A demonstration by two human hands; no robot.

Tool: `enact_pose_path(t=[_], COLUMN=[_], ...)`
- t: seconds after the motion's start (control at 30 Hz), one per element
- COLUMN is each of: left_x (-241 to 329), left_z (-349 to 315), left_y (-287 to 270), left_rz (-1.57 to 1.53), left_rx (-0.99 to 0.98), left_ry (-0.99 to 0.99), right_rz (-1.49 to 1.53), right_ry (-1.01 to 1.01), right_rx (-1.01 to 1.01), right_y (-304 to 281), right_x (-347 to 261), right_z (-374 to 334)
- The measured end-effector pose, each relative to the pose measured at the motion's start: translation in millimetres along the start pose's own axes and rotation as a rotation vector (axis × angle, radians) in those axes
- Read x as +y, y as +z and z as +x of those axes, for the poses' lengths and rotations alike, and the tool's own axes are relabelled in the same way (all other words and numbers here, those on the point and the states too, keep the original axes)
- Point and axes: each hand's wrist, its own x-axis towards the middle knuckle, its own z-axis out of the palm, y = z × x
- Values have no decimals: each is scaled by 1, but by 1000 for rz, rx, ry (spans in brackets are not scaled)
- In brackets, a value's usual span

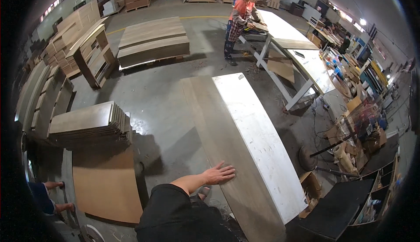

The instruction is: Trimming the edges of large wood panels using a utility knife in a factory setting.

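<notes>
"When the view took in the bench, where did the panel lie?"

"On its white top, along the left side, with a bare strip of white to the right of the wood."

"Which way did it point?"

"Its long axis ran away from the person, slanting left. The far end pointed toward a low pallet stack on the floor; the near end ran out past the lower edge of the view."

"Was it flat?"

"Yes, broad face up, its long edges running alongside the bench's."

"And the left hand?"

"It rested on the panel's near half, close to the left edge, reaching across the grain. The fingers were spread and released, clasping nothing."

"What about the right?"

"Out of view, so I could not tell how its fingers stood."

"What was nearby?"

"Left of the bench, a pile of boards stood near a brown sheet. Beyond the far end, to the right, a co-worker bent over a second bench, hands at a small board."
</notes>
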Motion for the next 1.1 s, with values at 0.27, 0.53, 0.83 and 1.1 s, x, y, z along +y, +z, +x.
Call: enact_pose_path(t=[0.27,0.53,0.83,1.1], left_x=[-16,30,99,141], left_z=[26,97,-21,-167], left_y=[-26,-156,-189,-270], left_rz=[100,-43,-255,-524], left_rx=[9,-148,-214,51], left_ry=[255,450,432,-31], right_rz=[297,571,760,265], right_ry=[-151,-549,-626,-141], right_rx=[102,458,-275,-276], right_y=[-9,19,-38,-14], right_x=[-35,-84,-72,118], right_z=[-40,-105,-107,-92])
